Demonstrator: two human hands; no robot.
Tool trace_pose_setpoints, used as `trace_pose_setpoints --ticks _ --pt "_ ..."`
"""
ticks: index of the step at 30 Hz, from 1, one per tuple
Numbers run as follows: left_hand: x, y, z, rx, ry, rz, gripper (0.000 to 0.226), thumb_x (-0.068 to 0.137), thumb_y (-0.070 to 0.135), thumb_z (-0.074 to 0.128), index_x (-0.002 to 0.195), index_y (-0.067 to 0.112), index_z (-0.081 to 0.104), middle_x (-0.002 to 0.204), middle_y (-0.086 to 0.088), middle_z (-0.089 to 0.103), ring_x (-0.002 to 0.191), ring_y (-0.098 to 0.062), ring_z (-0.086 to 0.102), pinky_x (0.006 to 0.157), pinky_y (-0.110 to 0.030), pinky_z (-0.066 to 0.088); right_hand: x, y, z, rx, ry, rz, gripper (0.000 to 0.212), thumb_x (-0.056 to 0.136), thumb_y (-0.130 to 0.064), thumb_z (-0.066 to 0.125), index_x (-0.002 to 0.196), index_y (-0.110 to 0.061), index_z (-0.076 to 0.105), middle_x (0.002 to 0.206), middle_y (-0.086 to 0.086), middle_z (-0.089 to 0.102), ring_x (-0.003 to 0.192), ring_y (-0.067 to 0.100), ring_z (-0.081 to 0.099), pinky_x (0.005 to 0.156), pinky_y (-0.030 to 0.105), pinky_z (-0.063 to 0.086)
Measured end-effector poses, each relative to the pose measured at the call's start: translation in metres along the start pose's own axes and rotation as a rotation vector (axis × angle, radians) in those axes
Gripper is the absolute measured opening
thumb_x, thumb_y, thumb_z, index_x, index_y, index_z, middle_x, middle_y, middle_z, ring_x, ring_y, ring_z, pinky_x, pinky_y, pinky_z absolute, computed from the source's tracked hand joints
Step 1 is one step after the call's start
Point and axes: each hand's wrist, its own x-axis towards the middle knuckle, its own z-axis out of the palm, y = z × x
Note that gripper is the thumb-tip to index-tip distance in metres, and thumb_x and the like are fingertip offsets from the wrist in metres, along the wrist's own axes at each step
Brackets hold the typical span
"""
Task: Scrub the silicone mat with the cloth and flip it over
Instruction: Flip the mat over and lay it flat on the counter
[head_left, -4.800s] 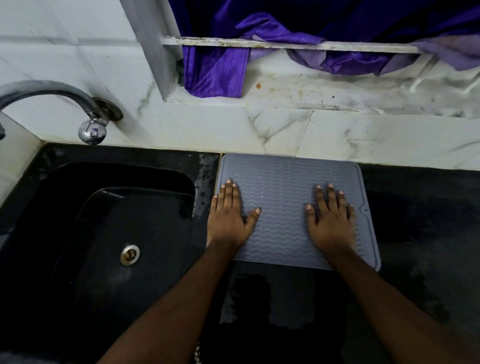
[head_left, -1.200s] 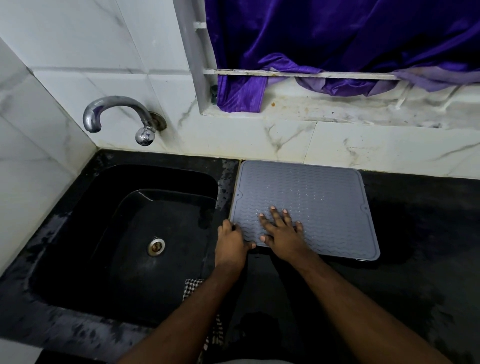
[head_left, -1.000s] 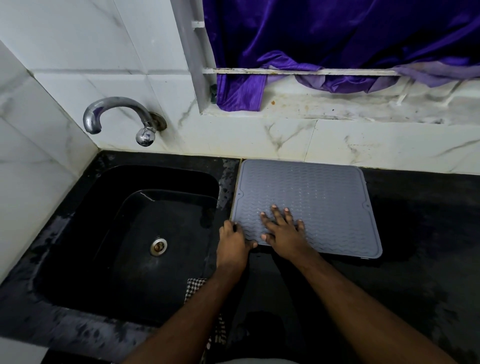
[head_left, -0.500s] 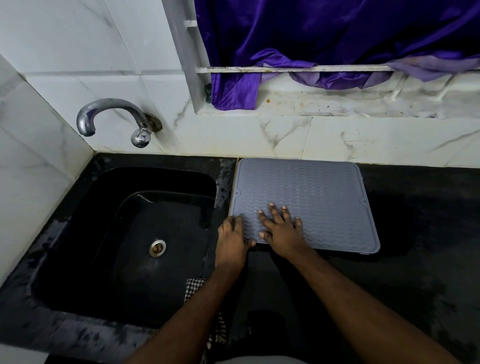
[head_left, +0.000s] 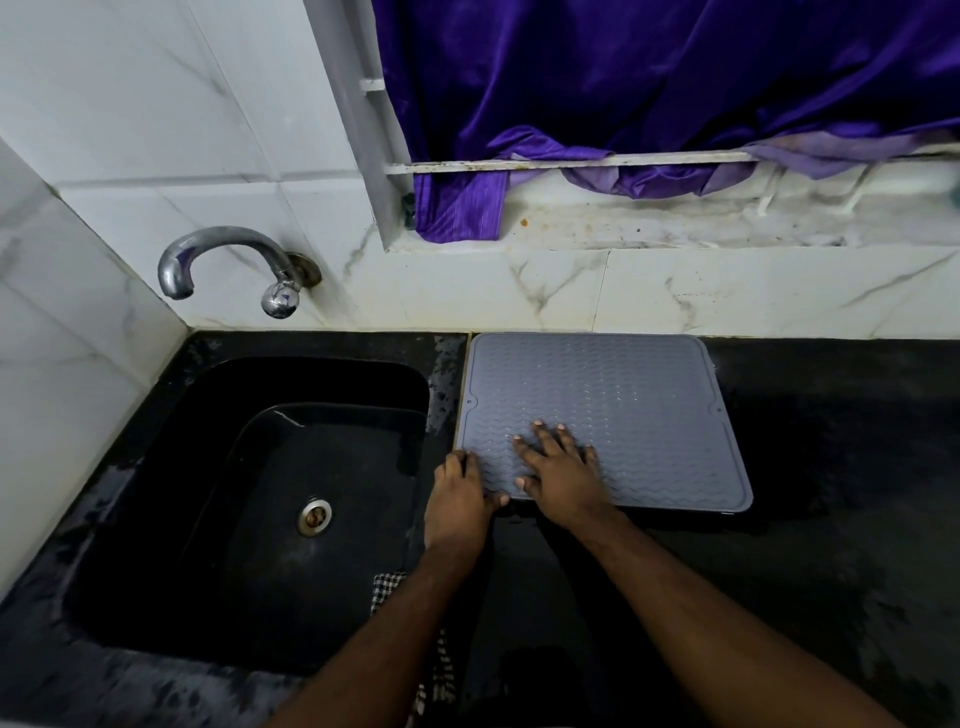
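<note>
Grey silicone mat (head_left: 623, 410) lay flat on the black stone counter (head_left: 841, 467), both hands at its near-left corner.

Its ribbed, wavy-patterned face was up, its far edge against the white marble wall tiles (head_left: 727, 291) and its left edge just beside the black rectangular sink (head_left: 249, 509). At the mat's near-left corner the left hand (head_left: 457, 504) had its fingers curled over the left edge and its thumb at the near edge, gripping that corner. Just right of it, the right hand (head_left: 561, 467) lay palm-down on the mat with fingers spread and straight, pressing the surface and holding nothing. Nearer than the mat, a black-and-white checked cloth (head_left: 387, 587) showed partly under the left forearm, at the sink's near-right rim. Beyond the sink a curved chrome tap (head_left: 228, 260) jutted from the wall, and above the mat a purple curtain (head_left: 649, 88) hung over the stained window ledge (head_left: 675, 228).
</note>
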Motion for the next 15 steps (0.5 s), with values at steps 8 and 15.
trace_pose_setpoints --ticks 8,15 --pt "0.0009 -0.006 -0.0055 -0.061 -0.012 0.004 0.074 0.09 0.051 0.067 0.149 0.015 0.041 0.147 0.001 0.032 0.133 -0.018 0.032 0.095 -0.035 0.048 0.0069 -0.0051 -0.0009 0.02 -0.029 0.024 0.064 0.098 -0.047 0.05 0.154 -0.042 0.019 0.167 -0.006 -0.003 0.152 0.03 -0.009 0.118 0.062 0.003" --pt "-0.0005 -0.0081 -0.0014 -0.068 -0.01 0.009 0.079 0.093 0.051 0.064 0.155 0.014 0.033 0.154 0.0 0.027 0.138 -0.019 0.028 0.104 -0.035 0.045 0.0073 -0.0037 0.0001 0.045 -0.037 0.02 0.065 0.098 -0.048 0.05 0.154 -0.043 0.018 0.167 -0.006 -0.006 0.152 0.029 -0.012 0.117 0.061 -0.001"
